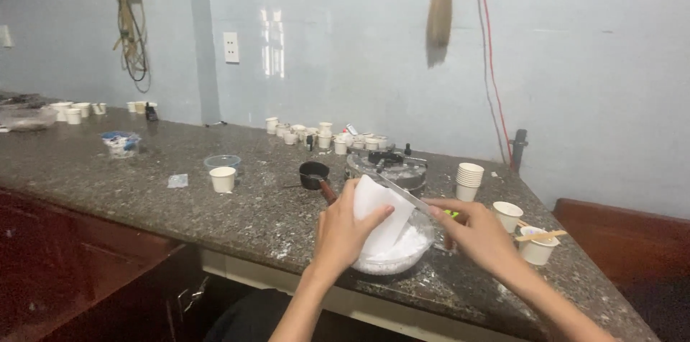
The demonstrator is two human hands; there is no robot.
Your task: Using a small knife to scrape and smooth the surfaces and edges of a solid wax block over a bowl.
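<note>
Holding a white block (381,216) over a clear bowl (397,256) on the bench (237,212), the left hand (343,230) grips it. The right hand (478,234) grips a knife (402,191). Paper cups (469,181) stand close by.

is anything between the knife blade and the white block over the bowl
Nothing visible. The right hand lays the long metal knife straight against the white waxy block, which the left hand holds over the clear glass bowl.
</note>
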